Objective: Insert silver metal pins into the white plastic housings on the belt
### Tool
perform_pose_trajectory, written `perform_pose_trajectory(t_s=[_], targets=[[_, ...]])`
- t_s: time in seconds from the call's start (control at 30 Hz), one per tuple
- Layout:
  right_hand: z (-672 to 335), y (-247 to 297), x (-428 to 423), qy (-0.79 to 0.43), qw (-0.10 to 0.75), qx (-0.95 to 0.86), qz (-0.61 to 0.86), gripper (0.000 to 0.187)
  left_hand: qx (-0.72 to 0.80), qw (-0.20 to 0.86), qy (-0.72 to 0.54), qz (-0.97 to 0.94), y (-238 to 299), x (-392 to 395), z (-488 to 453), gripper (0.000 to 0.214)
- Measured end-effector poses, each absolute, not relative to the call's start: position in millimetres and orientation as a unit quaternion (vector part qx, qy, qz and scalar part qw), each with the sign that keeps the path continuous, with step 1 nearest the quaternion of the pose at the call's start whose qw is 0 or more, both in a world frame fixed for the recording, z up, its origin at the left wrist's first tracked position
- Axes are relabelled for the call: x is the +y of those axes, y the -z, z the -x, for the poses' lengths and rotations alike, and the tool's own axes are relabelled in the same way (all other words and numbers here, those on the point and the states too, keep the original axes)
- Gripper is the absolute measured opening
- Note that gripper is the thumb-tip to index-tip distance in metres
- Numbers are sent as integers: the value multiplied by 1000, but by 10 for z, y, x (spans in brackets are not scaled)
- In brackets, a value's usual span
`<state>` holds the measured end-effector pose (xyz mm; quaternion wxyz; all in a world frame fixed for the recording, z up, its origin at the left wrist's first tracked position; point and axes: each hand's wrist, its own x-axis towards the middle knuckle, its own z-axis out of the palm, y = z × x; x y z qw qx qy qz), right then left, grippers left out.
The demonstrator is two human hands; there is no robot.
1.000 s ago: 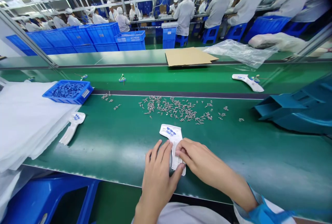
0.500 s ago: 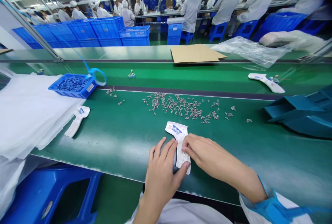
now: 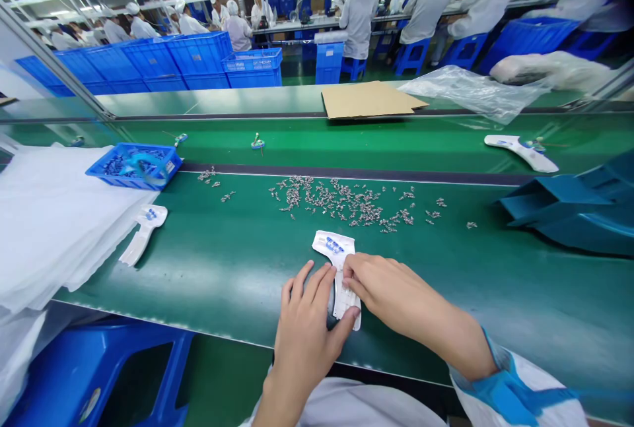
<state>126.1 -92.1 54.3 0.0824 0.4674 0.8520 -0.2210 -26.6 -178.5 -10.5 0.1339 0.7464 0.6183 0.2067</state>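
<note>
Clearly, the white shell (image 3: 341, 297) lies on the green bench (image 3: 212, 282), near many small silvery pieces (image 3: 365, 209). The left hand (image 3: 306, 327), fingers apart, touches it; the right hand (image 3: 385, 283) has fingertips together over it, whether pinching something is hidden.

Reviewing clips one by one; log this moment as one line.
left hand: touching white part | right hand: pinched over it | small metal pieces: scattered beyond | blue tray: leftward

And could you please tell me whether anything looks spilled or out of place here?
The small metal parts lie scattered loose on the green bench beyond the nearest white shell, with strays either side, whereas the blue pieces are gathered in a tray; this may be deliberate.
</note>
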Motion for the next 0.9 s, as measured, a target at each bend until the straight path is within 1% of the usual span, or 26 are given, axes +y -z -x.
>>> perform_pose_trajectory(t_s=[0.17,0.3,0.37,0.47,0.57,0.67,0.77,0.83,0.9], targets=[[-1215,-571,-889,246,94,816,-514,4,621,133,-213,-743,98,-1777,257,49],[-1225,-569,-861,262,99,790,-546,3,625,122,-216,-740,107,-1779,250,50],[-1285,-532,-866,291,67,776,-555,5,624,113,-218,-742,118,-1785,249,51],[-1427,-412,-909,387,-29,734,-557,10,626,106,-213,-743,126,-1799,245,51],[-1535,-240,-989,497,-126,661,-547,21,624,99,-206,-747,119,-1807,243,51],[-1520,-71,-1089,567,-197,591,-538,41,618,64,-211,-755,138,-1805,263,49],[-1416,43,-1154,571,-249,562,-544,60,608,9,-227,-761,235,-1781,312,51],[-1354,76,-1169,567,-273,553,-546,66,598,-18,-249,-761,345,-1755,341,51],[-1325,84,-1175,570,-281,556,-536,66,597,-31,-282,-750,461,-1734,346,47]])
